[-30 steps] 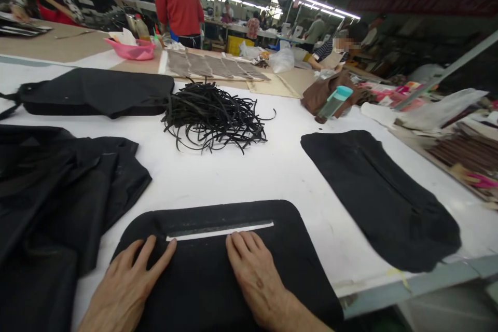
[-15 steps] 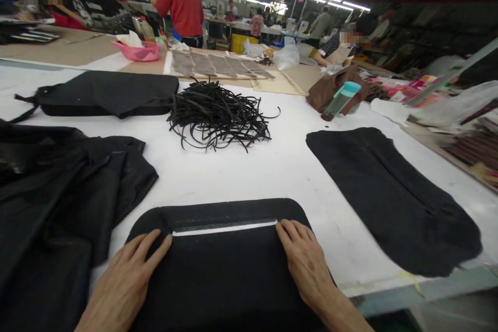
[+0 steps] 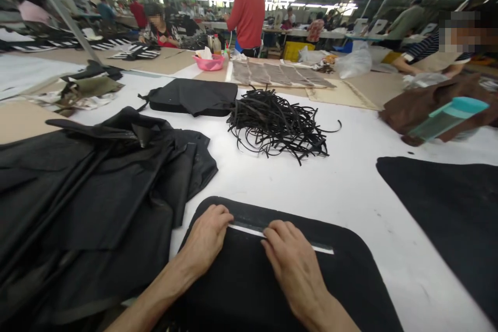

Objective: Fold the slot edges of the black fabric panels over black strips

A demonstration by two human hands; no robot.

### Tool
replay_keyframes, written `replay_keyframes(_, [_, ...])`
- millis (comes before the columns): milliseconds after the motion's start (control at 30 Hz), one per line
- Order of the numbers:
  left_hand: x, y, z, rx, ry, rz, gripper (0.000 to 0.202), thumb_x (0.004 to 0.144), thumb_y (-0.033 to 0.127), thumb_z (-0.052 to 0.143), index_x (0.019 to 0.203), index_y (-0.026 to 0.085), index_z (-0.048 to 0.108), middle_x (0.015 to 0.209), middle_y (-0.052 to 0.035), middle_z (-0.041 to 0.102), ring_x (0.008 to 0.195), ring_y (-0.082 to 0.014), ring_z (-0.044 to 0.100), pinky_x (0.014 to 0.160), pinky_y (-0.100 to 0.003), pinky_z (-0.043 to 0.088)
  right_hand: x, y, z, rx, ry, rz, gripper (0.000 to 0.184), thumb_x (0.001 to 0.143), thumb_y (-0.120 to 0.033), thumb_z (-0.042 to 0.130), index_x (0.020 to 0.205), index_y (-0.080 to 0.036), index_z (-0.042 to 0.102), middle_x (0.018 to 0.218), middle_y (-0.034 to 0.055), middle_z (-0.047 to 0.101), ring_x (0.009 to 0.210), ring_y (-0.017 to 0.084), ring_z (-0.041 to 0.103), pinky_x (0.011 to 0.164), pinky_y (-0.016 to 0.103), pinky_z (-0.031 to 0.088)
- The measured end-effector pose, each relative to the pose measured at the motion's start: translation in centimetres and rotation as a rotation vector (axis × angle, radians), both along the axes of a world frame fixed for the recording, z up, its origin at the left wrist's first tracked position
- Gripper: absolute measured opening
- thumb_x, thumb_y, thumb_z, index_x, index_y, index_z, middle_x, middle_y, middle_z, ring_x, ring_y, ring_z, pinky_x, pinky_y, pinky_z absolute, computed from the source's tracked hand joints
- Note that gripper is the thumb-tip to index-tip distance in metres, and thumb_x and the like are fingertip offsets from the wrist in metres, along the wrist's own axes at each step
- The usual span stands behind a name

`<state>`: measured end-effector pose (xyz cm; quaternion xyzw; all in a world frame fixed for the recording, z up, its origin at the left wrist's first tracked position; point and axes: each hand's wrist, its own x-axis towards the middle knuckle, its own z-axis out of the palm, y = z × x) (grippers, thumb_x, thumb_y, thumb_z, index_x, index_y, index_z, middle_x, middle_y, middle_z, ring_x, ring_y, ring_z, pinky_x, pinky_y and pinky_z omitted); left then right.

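A black fabric panel (image 3: 241,280) with rounded corners lies flat in front of me, and a narrow white line (image 3: 324,250), a slot or a strip, crosses its upper part. At the line's left end, the bent fingers of my left hand (image 3: 208,236) pinch the panel. My right hand (image 3: 293,257) is at the middle of the line, its fingers curled over the slot edge and the thumb just below. The fingertips of both hands are partly hidden. Left of the panel is a heap of black fabric (image 3: 97,202).
Beyond the panel lies a tangle of thin black strips (image 3: 280,122), beside a stack of black pieces (image 3: 190,94). Another black panel (image 3: 447,202) is at the right. A teal-lidded bottle (image 3: 447,119) leans by a brown bag (image 3: 412,101). Co-workers are farther back.
The view has turned to the left. My hands have come closer together: the right one moved from the line's right end to its middle, and my left fingers have closed at the left end.
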<state>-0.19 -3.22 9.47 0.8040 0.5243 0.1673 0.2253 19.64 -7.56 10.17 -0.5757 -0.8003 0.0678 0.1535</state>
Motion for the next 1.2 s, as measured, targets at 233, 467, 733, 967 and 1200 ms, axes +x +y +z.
replay_keyframes(233, [-0.2,1.1,-0.9,0.007,0.028,-0.026,0.032,0.084,0.004,0.037,0.084,0.019,0.065,0.086,-0.0025,0.056,0.085,-0.0165,0.049,0.075,-0.028,0.043,-3.4,2.7,-1.8,0.004,-0.145,0.108,0.011,0.083,-0.011,0.053,0.086,-0.020,0.058,0.086,0.0021,0.056,0.079,0.018,0.049,0.069,0.032,0.039])
replay_keyframes(467, [0.1,1.5,-0.9,-0.011,0.035,-0.031,0.031,0.085,0.006,0.036,0.084,0.018,0.064,0.087,-0.0032,0.057,0.084,-0.0176,0.048,0.074,-0.029,0.042,-4.0,3.0,-4.0,0.226,-0.306,0.274,0.012,0.078,-0.008,0.055,0.088,-0.015,0.058,0.081,0.0047,0.054,0.074,0.020,0.045,0.067,0.034,0.036])
replay_keyframes(733, [-0.3,1.7,-1.2,-0.004,0.052,-0.075,0.021,0.078,0.006,0.048,0.085,0.022,0.061,0.090,-0.0011,0.054,0.088,-0.0177,0.047,0.078,-0.030,0.042,-3.7,4.2,-2.8,0.060,-0.229,0.211,0.009,0.080,-0.012,0.057,0.082,-0.021,0.054,0.082,0.0021,0.055,0.076,0.019,0.047,0.066,0.033,0.035])
replay_keyframes(967, [-0.2,1.7,-1.9,0.056,0.086,-0.087,0.013,0.083,0.011,0.050,0.080,0.020,0.059,0.088,-0.0022,0.053,0.087,-0.0194,0.046,0.077,-0.034,0.041,-3.1,5.0,-2.7,-0.058,-0.118,0.183,0.011,0.087,-0.016,0.051,0.078,-0.021,0.054,0.083,0.0005,0.056,0.079,0.017,0.049,0.069,0.029,0.037])
replay_keyframes(1200, [-0.4,1.7,-2.7,0.098,0.078,-0.109,0.015,0.088,0.015,0.045,0.085,0.020,0.059,0.088,-0.0027,0.053,0.085,-0.0190,0.046,0.076,-0.034,0.040,-2.2,4.0,-3.0,-0.004,0.021,0.108,0.007,0.087,-0.019,0.051,0.091,-0.021,0.057,0.089,0.0022,0.056,0.083,0.019,0.047,0.074,0.032,0.037])
